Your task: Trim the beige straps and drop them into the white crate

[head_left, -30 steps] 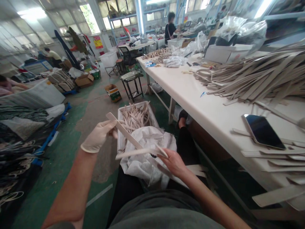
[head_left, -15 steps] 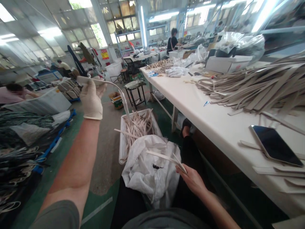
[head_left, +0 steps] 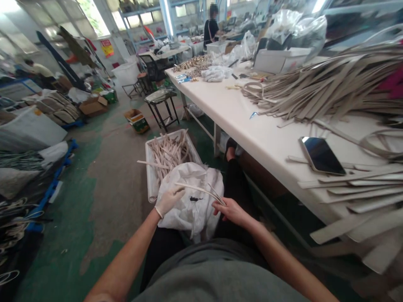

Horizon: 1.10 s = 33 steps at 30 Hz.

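Observation:
My left hand [head_left: 170,201], in a pale thin glove, hovers over the white woven sack [head_left: 201,218] on my lap. Its fingers reach out toward the free ends of some light strips, apart from them, and no strip shows in it. Bare and closed, my right hand [head_left: 231,211] pinches a few narrow beige strips [head_left: 201,189] at the sack's right side; they fan out leftward above the cloth. Just beyond the sack stands a white plastic bin [head_left: 149,167] heaped with similar cut strips [head_left: 170,151], one jutting over its left edge.
On my right, the long white table [head_left: 226,109] carries a big pile of long strips [head_left: 315,92], a phone [head_left: 321,155] and shorter strips [head_left: 362,184] overhanging its edge. A black stool [head_left: 161,102] and a small carton [head_left: 137,121] stand ahead. A co-worker [head_left: 210,27] is at the far end.
My left hand has come down and right from above the bin's left side to the sack, without the strip it held up. My right hand keeps its strips. The view has tilted down and turned right.

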Each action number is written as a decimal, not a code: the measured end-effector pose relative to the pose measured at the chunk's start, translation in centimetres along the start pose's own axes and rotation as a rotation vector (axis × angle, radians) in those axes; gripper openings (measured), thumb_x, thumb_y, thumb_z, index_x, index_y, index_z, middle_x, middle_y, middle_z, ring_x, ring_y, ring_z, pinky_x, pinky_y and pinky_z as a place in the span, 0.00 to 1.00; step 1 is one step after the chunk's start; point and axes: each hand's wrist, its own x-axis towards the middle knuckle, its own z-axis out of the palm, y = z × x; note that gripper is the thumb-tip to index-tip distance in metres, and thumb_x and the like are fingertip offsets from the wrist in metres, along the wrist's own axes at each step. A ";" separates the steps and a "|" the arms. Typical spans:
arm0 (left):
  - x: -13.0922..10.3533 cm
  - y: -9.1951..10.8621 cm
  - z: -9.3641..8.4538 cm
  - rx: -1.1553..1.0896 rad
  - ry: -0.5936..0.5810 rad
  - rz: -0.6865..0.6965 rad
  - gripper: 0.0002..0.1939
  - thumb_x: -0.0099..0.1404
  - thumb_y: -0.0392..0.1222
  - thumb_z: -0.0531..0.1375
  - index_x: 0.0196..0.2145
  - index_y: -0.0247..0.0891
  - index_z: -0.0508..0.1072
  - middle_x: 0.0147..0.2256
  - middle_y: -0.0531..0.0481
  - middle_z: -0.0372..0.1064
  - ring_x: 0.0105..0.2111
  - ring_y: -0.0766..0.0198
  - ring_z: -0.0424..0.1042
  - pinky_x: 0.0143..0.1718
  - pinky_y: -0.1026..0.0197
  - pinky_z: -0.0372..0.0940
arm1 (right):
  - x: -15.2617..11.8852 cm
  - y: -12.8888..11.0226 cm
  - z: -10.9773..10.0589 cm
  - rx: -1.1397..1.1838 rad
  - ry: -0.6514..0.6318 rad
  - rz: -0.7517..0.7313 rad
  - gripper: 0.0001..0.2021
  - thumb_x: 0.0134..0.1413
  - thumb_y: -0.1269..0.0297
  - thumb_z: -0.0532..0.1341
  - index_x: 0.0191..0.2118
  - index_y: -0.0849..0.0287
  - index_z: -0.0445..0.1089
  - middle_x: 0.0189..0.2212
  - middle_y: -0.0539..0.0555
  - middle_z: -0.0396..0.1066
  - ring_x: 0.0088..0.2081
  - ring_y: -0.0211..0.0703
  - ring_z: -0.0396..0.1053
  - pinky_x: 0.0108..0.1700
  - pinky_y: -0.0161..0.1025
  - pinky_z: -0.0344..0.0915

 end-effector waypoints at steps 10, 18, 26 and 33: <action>-2.7 5.3 7.0 -0.747 0.059 -0.148 0.22 0.53 0.52 0.69 0.41 0.36 0.80 0.38 0.41 0.79 0.38 0.55 0.78 0.42 0.56 0.70 | 0.3 -1.2 2.8 -0.138 0.142 0.040 0.09 0.54 0.61 0.64 0.29 0.62 0.72 0.21 0.49 0.71 0.21 0.32 0.64 0.22 0.27 0.58; -1.4 6.3 5.1 -0.857 -0.016 -0.293 0.17 0.56 0.48 0.66 0.38 0.31 0.79 0.37 0.39 0.79 0.41 0.53 0.78 0.43 0.56 0.73 | -2.1 -2.0 1.3 0.137 -0.191 -0.096 0.17 0.64 0.51 0.56 0.40 0.61 0.73 0.21 0.46 0.67 0.20 0.31 0.63 0.22 0.28 0.59; -2.3 7.2 4.9 -0.652 -0.103 -0.126 0.23 0.56 0.55 0.67 0.41 0.33 0.80 0.39 0.40 0.80 0.43 0.50 0.77 0.51 0.51 0.71 | -1.8 -1.2 -0.6 0.285 -0.224 -0.090 0.29 0.45 0.36 0.66 0.32 0.63 0.70 0.21 0.46 0.67 0.21 0.31 0.63 0.24 0.30 0.60; -3.9 9.4 4.0 -0.272 -0.202 0.139 0.24 0.61 0.58 0.62 0.44 0.34 0.80 0.41 0.40 0.79 0.47 0.49 0.76 0.56 0.49 0.65 | -0.7 -0.9 -1.9 0.466 0.147 -0.098 0.24 0.41 0.42 0.70 0.29 0.59 0.65 0.20 0.44 0.64 0.21 0.30 0.59 0.23 0.30 0.59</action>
